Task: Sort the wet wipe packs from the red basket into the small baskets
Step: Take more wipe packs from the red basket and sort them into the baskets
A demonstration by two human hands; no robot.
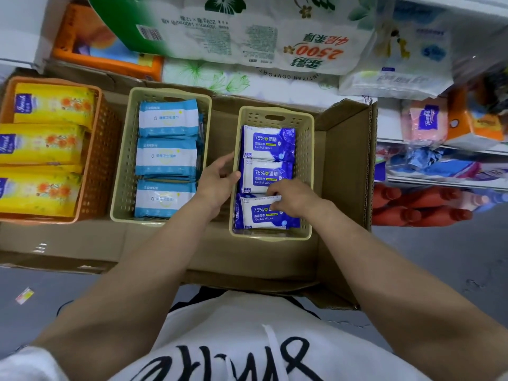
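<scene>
Right hand inside the right beige basket; its fingers curl onto the top edge of the nearest dark-blue alcohol wipe pack, pinching it. Two more dark-blue packs lie just beyond those fingers in the same basket. Left hand grips the basket's left rim, thumb over the wall. Left of that hand: middle beige basket with light-blue packs, then orange basket with yellow packs. All sit on flattened cardboard.
</scene>
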